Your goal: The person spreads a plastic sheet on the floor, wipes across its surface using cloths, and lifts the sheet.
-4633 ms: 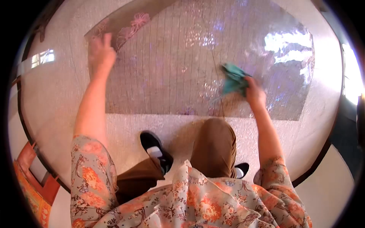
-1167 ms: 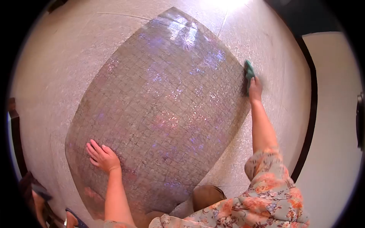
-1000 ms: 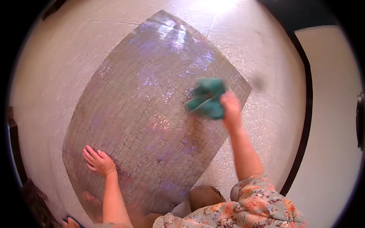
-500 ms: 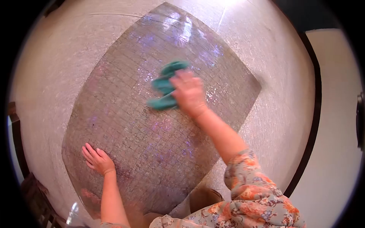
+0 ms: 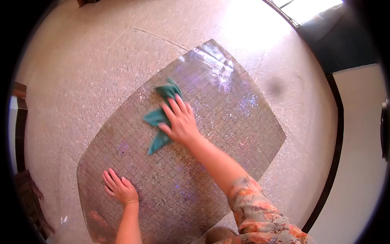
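Observation:
A shiny, patterned sheet (image 5: 239,134) with a fine diagonal grid and purple glints lies flat on the floor in front of me. My right hand (image 5: 183,124) presses a crumpled teal cloth (image 5: 156,117) against its upper middle; the cloth sticks out to the left of the fingers, and part of it is hidden under the palm. Low on the left of the sheet, my left hand (image 5: 120,188) rests palm down, fingers stretched out, with nothing in it.
Pale, glossy floor (image 5: 81,81) surrounds the sheet, and bright light reflects off it at the top. A dark baseboard (image 5: 338,134) curves along the white wall (image 5: 361,162) on the right. Dark furniture (image 5: 28,195) stands at the left edge.
My right hand has swept the cloth to the left over the sheet. The view has shifted, so the sheet sits lower in it. My left hand stays flat on the sheet.

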Tool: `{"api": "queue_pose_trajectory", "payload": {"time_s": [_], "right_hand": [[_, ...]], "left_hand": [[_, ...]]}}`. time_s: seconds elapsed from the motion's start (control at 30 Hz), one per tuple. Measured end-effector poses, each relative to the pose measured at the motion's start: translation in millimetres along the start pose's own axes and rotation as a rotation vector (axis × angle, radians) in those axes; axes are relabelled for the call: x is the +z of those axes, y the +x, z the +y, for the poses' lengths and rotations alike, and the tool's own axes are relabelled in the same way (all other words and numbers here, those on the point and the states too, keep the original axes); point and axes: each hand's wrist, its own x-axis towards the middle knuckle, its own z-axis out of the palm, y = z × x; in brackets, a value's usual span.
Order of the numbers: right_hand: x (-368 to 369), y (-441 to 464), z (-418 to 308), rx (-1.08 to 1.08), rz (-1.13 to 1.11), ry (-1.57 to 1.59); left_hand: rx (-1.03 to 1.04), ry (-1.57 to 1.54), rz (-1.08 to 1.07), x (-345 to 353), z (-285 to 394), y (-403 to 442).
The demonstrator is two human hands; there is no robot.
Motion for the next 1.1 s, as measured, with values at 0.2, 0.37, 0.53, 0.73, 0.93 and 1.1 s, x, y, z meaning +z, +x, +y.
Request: {"api": "queue_pose_trajectory", "payload": {"time_s": [0.2, 0.37, 0.53, 0.73, 0.93, 1.1], "right_hand": [[3.6, 114.3, 72.2, 0.036, 0.041, -0.208], [-40.4, 65.6, 177.0, 0.275, 0.195, -0.355], [-92.0, -44.4, 243.1, 0.385, 0.265, -0.459], [-136.1, -112.7, 270.1, 0.671, 0.255, -0.414], [-70.4, -43.6, 21.2, -0.189, -0.138, -0.128], [-14.6, 28.5, -11.2, -0.323, 0.022, -0.124]], "left_hand": [[-0.006, -0.02, -0.032, 3.3, -2.8, -0.9], [0.008, -0.023, -0.014, 2.9, -2.9, -1.0], [0.025, -0.033, 0.01, 2.8, -3.2, -0.9], [0.01, -0.027, 0.009, -3.5, -0.8, 3.7], [-0.01, -0.021, -0.067, -4.9, 0.8, 1.5], [-0.014, -0.034, -0.088, -5.6, -1.2, -0.7]]}}
